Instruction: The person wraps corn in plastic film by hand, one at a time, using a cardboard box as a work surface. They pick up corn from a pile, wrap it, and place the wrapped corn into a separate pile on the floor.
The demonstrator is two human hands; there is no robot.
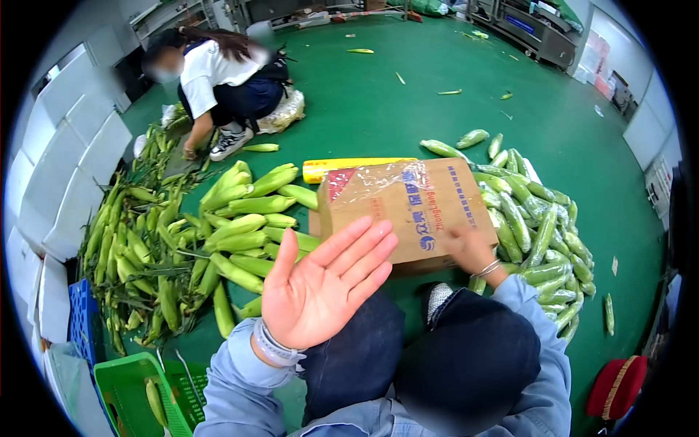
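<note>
My left hand (328,284) is raised palm up, fingers stretched out and holding nothing, with a watch on a pale band (277,348) at its wrist. It hides the near left part of a cardboard box (404,200) that stands on the floor in front of my knees. A strip of clear film (371,180) lies across the box top. At the box's near right edge is my right hand (472,251), blurred by motion, so its fingers do not show clearly. Husked-down corn ears (240,237) lie left of the box; film-wrapped corn ears (542,233) are heaped right of it.
A long yellow box (357,167) lies behind the cardboard box. Unpeeled corn (138,247) and loose husks spread farther left. Near me stand a green basket (131,375) and, at right, a red stool (617,387). A person (226,80) crouches at the back left, one hand among the husks.
</note>
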